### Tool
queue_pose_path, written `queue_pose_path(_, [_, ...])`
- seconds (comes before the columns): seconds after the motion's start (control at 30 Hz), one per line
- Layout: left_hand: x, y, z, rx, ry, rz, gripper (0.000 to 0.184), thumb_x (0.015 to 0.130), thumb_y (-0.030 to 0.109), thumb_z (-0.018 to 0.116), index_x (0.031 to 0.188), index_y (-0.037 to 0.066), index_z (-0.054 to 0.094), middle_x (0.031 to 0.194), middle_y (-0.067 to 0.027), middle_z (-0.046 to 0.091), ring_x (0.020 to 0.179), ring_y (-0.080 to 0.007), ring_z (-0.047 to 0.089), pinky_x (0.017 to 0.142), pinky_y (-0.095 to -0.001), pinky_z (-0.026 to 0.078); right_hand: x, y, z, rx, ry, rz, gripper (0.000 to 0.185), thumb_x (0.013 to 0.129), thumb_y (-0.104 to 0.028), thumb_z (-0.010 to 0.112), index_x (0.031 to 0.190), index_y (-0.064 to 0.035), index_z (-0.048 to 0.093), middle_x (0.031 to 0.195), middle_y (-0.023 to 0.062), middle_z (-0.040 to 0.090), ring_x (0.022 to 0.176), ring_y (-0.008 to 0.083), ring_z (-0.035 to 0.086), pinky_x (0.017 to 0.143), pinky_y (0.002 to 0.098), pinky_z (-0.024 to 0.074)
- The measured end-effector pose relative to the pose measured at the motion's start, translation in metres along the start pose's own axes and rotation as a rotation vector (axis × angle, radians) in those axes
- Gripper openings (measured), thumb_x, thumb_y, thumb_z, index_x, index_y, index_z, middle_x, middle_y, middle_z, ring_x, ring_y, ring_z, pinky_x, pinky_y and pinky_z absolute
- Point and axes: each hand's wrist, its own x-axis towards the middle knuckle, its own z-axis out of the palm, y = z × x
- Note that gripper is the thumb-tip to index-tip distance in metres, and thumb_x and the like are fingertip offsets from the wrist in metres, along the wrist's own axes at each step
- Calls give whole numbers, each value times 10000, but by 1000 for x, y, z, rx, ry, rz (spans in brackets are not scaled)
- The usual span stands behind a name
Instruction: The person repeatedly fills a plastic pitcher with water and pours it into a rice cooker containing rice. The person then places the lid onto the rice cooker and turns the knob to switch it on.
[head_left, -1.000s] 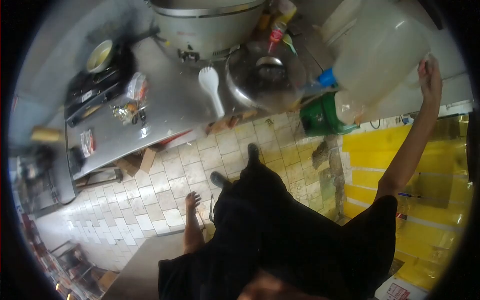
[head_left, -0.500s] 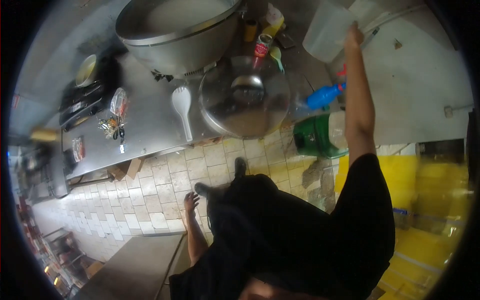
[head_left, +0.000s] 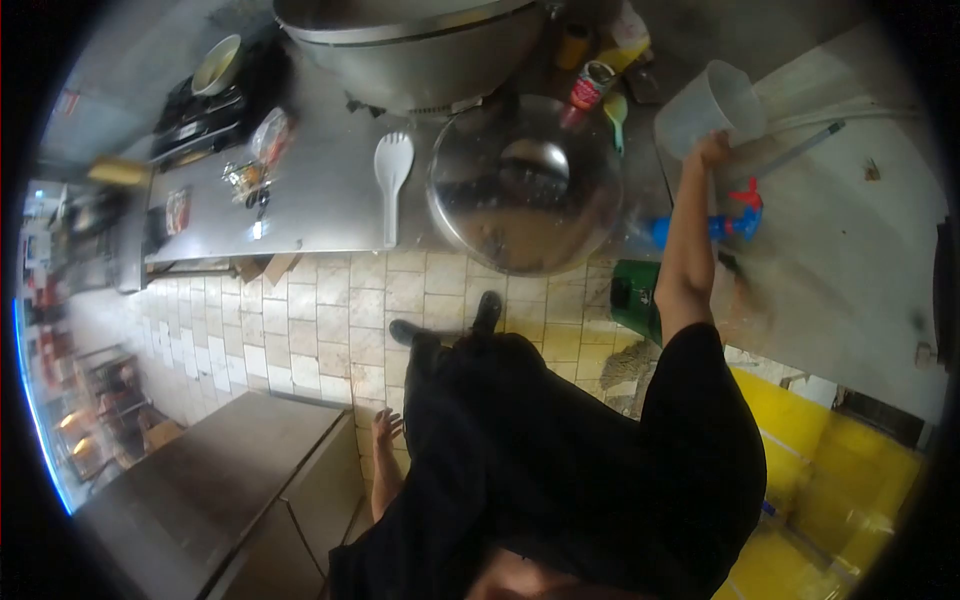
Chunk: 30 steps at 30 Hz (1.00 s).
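Note:
At the right, my right hand is closed at the near side of a translucent plastic jug; a handle cannot be made out. The jug is tilted, its open mouth facing up and right. Below my right hand, a blue spray bottle with a red trigger lies partly behind my forearm. My left hand hangs low beside my body, fingers apart, with nothing in it. On the steel counter are a white slotted spoon and a large round metal lid, which overhangs the front edge.
A big metal bowl stands behind the lid, beside a red-labelled can and a pale green spoon. A black stove is at left. Near my right arm is a green container. A steel cabinet stands at lower left.
My view has turned, so the counter shows farther right and higher. My right hand and the jug have come lower in view, and the jug's mouth now shows more. My left hand still hangs.

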Motion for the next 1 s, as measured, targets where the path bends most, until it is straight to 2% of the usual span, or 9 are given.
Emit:
queue_pose_path(0.03, [-3,0,0,22,6,-14,471,908,438,565,1233,104,496,1098,-121,637,927,-270,650,753,-417,494,-10,0,-4,629,-3,120,316,949,-285,472,1032,-10,602,1039,190,645,955,286,640,818,396,509])
queue_pose_path(0.2, [13,27,21,98,34,-37,486,895,427,580,1237,92,499,1072,-137,640,944,-279,638,825,-450,474,-112,-110,-189,645,291,353,373,931,-271,528,945,97,584,1014,264,601,1001,351,581,907,429,443])
queue_pose_path(0.23, [24,37,24,84,34,-29,486,895,427,580,1237,92,499,1072,-137,640,944,-279,638,825,-450,474,-145,-121,-187,592,403,-18,297,912,-246,555,926,47,602,929,206,625,947,340,591,889,431,446])
queue_pose_path(0.3, [37,46,30,24,-18,68,461,892,425,585,1204,92,519,1056,-130,643,891,-251,637,779,-414,493,-209,-155,-199,1062,-363,-408,228,874,-268,629,970,-62,614,937,112,643,889,291,609,852,407,469])
queue_pose_path(0.33, [48,52,31,39,-50,89,439,899,418,580,1188,93,528,1043,-123,646,863,-235,635,738,-383,498,-240,-163,-173,932,-648,-627,298,855,-315,659,998,-58,616,959,131,653,897,291,629,830,390,485])
queue_pose_path(0.47, [63,99,39,74,-131,214,398,918,404,569,1169,96,542,996,-105,655,808,-187,631,616,-300,483,-304,-194,-193,589,-765,-930,477,850,-438,645,1113,-40,617,1083,179,648,997,353,618,858,409,484])
queue_pose_path(0.63, [60,136,26,68,-63,391,439,919,423,575,1184,76,542,974,-105,661,815,-169,639,627,-288,464,-319,-184,-229,545,-781,-912,460,860,-439,625,1056,-24,656,1036,181,659,966,357,620,835,413,487])
queue_pose_path(0.9, [112,45,-64,58,-121,165,522,894,416,606,1216,21,493,962,-144,682,768,-213,668,576,-332,512,-314,-142,-420,538,-680,-748,385,831,-339,697,1043,-21,659,942,200,670,872,384,635,779,410,498])
queue_pose_path(1.0, [107,25,-103,35,-132,150,439,891,406,608,1150,62,521,878,-110,674,714,-200,624,592,-334,486,-282,-141,-487,440,-674,-598,495,874,-343,664,1170,47,589,1177,233,609,1111,317,584,941,376,437])
